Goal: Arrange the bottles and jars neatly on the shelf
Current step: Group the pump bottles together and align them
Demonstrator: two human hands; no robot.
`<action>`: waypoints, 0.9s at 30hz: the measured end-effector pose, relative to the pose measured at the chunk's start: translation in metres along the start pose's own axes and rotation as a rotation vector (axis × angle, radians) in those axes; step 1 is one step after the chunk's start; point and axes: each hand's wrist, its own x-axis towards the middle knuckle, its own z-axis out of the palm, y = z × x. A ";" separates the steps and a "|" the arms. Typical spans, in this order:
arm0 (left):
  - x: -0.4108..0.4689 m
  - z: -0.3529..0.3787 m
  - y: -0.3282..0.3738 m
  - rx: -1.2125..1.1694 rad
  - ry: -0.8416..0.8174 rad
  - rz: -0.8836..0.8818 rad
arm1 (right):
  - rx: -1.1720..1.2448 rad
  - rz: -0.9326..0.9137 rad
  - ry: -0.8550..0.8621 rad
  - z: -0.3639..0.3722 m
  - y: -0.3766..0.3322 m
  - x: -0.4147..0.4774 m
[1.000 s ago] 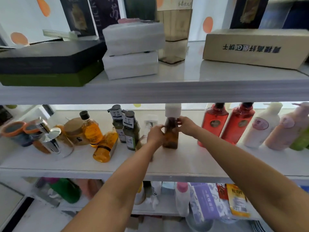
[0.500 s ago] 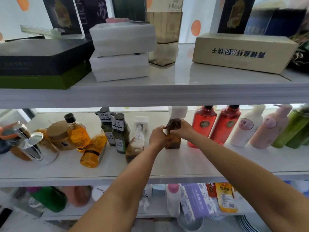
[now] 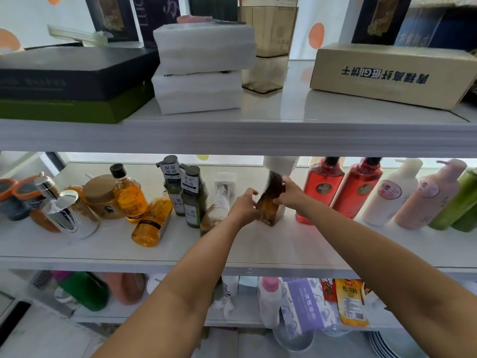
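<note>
A brown bottle [image 3: 271, 202] with a white cap stands tilted on the middle shelf [image 3: 258, 249]. My right hand [image 3: 290, 191] grips its upper body from the right. My left hand [image 3: 244, 206] holds its lower left side with curled fingers. Just left stands a second brown white-capped bottle [image 3: 218, 202]. Two dark green labelled bottles [image 3: 185, 192] stand further left, with an amber bottle [image 3: 152, 220] lying on its side in front of them. To the right stand two red bottles [image 3: 343, 187], a white pump bottle [image 3: 389, 195], a pink one [image 3: 428, 197] and green ones [image 3: 456, 205].
At the shelf's left end are a round amber bottle [image 3: 127, 195], a tan-lidded jar [image 3: 100, 197], a chrome pump dispenser [image 3: 58, 202] and orange-rimmed jars [image 3: 13, 195]. The upper shelf's front edge [image 3: 232, 136] hangs just above the bottle caps. Packets and bottles fill the lower shelf.
The brown bottle has tipped over to the right and moved toward the red bottles. Both hands stayed on it, the left sliding lower on its side.
</note>
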 end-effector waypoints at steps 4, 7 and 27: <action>0.003 -0.001 -0.004 0.007 -0.015 0.001 | -0.118 -0.045 -0.045 -0.004 0.000 0.005; 0.005 -0.001 -0.007 0.005 -0.025 0.008 | -0.168 -0.063 -0.070 -0.008 0.001 0.006; 0.002 0.008 -0.002 -0.092 0.056 0.088 | -0.183 0.062 0.019 0.011 0.000 -0.006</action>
